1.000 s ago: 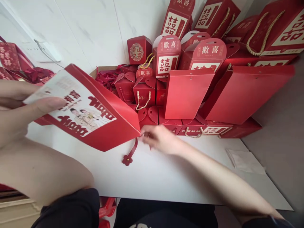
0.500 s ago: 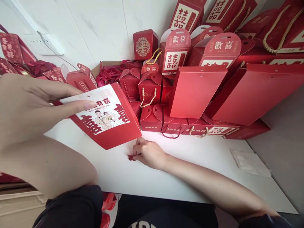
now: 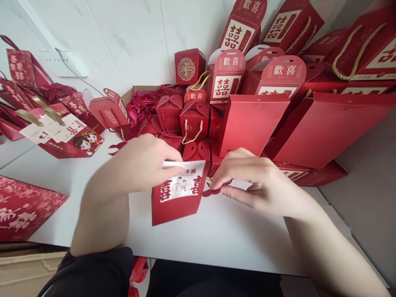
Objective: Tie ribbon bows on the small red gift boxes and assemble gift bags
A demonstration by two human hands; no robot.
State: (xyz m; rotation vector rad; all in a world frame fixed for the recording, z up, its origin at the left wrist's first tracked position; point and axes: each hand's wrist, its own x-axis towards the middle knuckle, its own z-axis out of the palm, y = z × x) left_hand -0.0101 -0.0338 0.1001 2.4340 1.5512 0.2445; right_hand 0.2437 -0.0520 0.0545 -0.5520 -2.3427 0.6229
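Note:
My left hand (image 3: 145, 163) is closed on the top edge of a red paper gift bag (image 3: 175, 212), which it holds tilted above the white table. The bag's front carries a white panel with a drawn bridal couple and red characters. Just right of the bag, my right hand (image 3: 253, 179) pinches a short dark red ribbon (image 3: 212, 192) between thumb and fingers. One end of the ribbon is close to the bag's right edge; whether it touches is unclear. The fingers behind the bag are hidden.
Plain red bags (image 3: 253, 123) and stacked red boxes with rope handles (image 3: 193, 123) stand along the back. Dark red ribbons (image 3: 142, 107) are heaped by the wall. Printed gift bags (image 3: 74, 140) stand left, and a large red bag (image 3: 27, 206) lies at the left edge.
My left hand has brought the gift bag right and toward the middle. My right hand has risen from the table with the ribbon and now meets the bag's side.

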